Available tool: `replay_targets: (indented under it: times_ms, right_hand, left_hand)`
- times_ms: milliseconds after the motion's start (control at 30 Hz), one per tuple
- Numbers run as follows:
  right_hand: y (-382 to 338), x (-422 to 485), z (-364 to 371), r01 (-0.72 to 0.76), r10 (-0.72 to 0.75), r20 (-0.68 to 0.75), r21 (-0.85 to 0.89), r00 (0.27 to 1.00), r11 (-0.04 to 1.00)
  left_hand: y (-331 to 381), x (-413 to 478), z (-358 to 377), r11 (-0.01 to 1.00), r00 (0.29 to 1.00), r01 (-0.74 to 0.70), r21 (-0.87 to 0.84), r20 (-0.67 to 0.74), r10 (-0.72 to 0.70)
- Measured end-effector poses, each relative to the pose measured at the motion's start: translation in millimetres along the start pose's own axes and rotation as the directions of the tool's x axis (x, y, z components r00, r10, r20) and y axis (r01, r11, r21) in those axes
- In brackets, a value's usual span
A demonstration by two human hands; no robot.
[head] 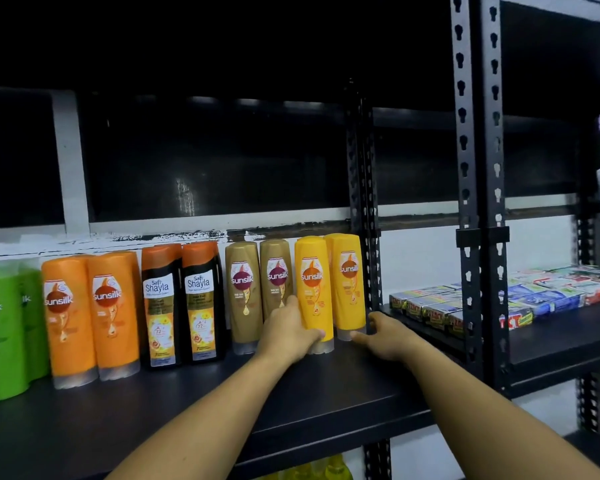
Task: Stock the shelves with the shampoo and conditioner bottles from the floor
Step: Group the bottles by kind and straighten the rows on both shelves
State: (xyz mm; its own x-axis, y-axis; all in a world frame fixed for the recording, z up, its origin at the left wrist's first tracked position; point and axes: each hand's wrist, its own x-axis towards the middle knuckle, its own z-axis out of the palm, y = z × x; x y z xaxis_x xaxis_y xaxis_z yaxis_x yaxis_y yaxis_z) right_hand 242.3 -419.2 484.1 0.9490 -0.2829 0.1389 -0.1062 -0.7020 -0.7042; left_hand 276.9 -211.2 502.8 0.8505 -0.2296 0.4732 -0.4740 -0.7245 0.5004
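A row of bottles stands cap-down on the black shelf (187, 403): green ones (0, 327) at far left, two orange Sunsilk (90, 313), two black Safi Shayla (181, 303), two gold-brown Sunsilk (245, 289), two yellow Sunsilk. My left hand (288, 334) wraps around the lower part of the nearer yellow bottle (314, 282), which stands on the shelf. My right hand (385, 336) lies low beside the other yellow bottle (349, 278), fingers spread, fingertips touching its clear cap.
A black perforated upright (478, 202) divides this bay from the right one, where boxed toothpaste (499, 303) lies on a shelf. A second upright (364, 202) stands just behind the yellow bottles. Yellow bottles (326, 471) show on the shelf below.
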Motion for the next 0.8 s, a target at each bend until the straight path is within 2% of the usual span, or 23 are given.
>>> replay_targets:
  times_ms: [67,233,367,600,800]
  right_hand:
    - [-1.4,7.4,6.4,0.028,-0.027,-0.034,0.024,0.999,0.999]
    - [-0.3,19.6,13.2,0.024,-0.030,-0.164,-0.043,0.986,0.999]
    - [1.6,24.6,15.2,0.067,-0.077,-0.199,-0.058,0.977,0.996]
    - [0.6,21.2,12.2,0.154,-0.108,-0.265,0.160,0.958,0.975]
    - [1.1,18.3,12.2,0.175,-0.119,-0.292,0.174,0.949,0.969]
  left_hand:
    - [-1.6,0.8,5.5,1.000,1.000,0.006,0.008,-0.028,-0.006]
    - [-5.6,6.1,14.1,1.000,0.997,0.000,0.029,-0.072,0.002]
    - [-3.8,10.0,15.0,1.000,0.996,0.014,0.021,-0.085,-0.012]
    - [-6.1,9.0,12.7,0.990,0.983,-0.039,-0.139,-0.183,0.013]
    - [-16.6,8.5,13.9,0.991,0.992,-0.085,-0.105,-0.107,0.074]
